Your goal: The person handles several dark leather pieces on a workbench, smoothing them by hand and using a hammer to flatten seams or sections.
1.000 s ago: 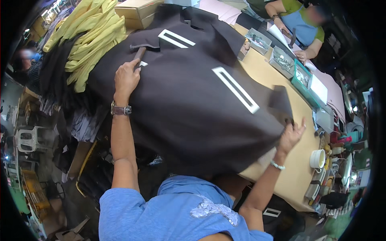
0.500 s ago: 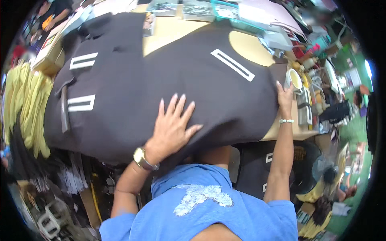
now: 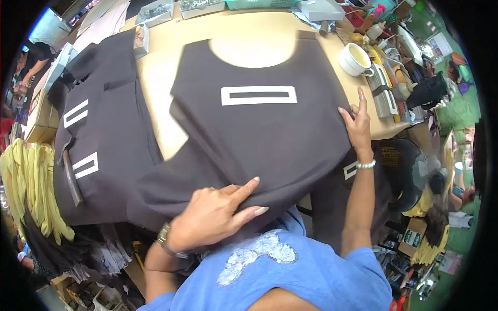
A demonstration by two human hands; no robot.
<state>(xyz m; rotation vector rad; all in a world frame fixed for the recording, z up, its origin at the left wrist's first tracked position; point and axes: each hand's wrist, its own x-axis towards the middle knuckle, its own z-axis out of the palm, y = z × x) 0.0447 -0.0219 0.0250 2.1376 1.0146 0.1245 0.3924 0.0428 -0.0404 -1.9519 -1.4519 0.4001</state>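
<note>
We're resting our left hand (image 3: 212, 215), thumb spread, on the dark garment panel (image 3: 270, 129) lying on the table (image 3: 161, 36). Our right hand (image 3: 359, 129) is sitting at the panel's right edge, thumb and forefinger wide apart.

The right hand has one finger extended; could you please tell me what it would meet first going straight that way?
Going straight on, the right hand would probably meet the white cup on the table first, though depth is hard to judge.
</note>
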